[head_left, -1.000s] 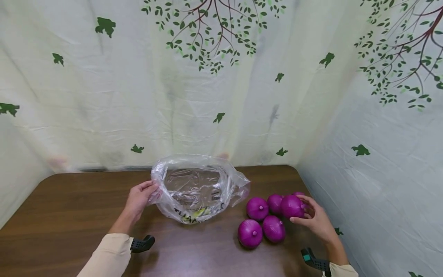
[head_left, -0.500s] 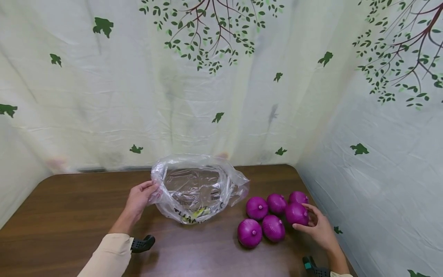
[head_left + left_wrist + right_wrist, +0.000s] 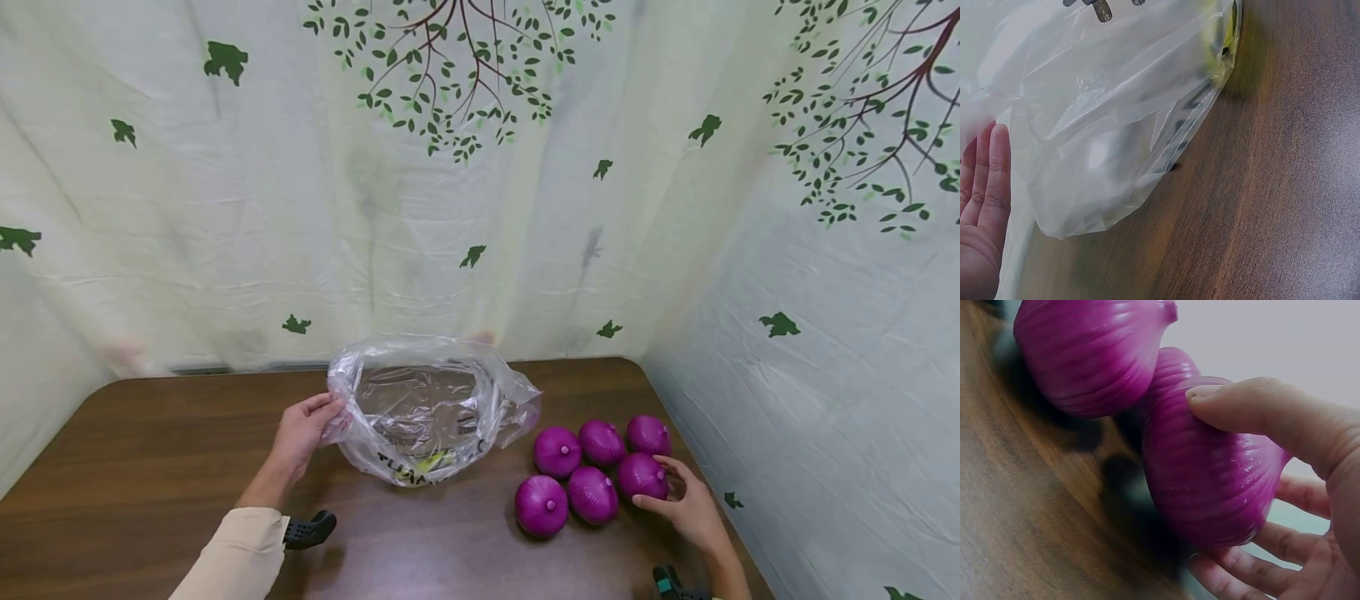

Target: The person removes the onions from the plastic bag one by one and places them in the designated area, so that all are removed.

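In the head view, a clear plastic bag (image 3: 427, 417) lies at the middle of the table with its mouth spread open. My left hand (image 3: 302, 429) pinches the left edge of its rim; in the left wrist view the bag's crinkled film (image 3: 1104, 144) hides part of the fingers (image 3: 992, 175). Toward the right, my right hand (image 3: 693, 504) grips a purple onion (image 3: 642, 476), thumb on one side and fingers on the other. The right wrist view shows that onion (image 3: 1210, 475) close up, with the thumb pressed on its skin.
Beside the held onion sit several more purple onions (image 3: 557, 452) in two rows, right of the bag. They rest on a brown wooden table (image 3: 180, 467). Pale curtains (image 3: 420, 217) with printed leaves hang behind and along the right edge.
My right hand has moved the onion right and down, from above the back row to the right end of the front row. The left hand and bag have stayed put.
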The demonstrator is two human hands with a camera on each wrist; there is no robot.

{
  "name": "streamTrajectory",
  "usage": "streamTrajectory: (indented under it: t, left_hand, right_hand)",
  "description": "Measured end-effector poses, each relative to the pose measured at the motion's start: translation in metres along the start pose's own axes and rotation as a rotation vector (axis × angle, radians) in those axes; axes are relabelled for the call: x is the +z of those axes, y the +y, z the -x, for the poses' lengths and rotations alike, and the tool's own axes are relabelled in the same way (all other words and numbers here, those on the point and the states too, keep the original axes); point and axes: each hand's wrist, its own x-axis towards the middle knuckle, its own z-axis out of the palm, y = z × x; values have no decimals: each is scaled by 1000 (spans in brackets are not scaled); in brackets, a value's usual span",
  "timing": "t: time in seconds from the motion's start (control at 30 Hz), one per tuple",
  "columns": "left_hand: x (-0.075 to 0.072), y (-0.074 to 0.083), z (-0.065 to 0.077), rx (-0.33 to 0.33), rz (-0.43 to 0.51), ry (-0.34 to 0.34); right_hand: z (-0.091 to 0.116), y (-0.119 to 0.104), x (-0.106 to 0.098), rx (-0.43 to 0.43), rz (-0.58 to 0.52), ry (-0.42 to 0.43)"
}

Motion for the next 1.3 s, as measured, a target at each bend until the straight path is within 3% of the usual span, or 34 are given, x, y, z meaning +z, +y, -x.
streamTrajectory:
  t: [0.77, 1.0, 1.3]
  left_hand:
    - [-2, -2, 2, -1, -37, 21]
    - [-3, -3, 2, 0, -10, 14]
    - [-5, -1, 9, 11, -76, -24]
  right_hand:
    - [-4, 5, 6, -2, 27, -14]
    - [-1, -2, 4, -16, 5, -20]
    - [6, -26, 0, -55, 83, 22]
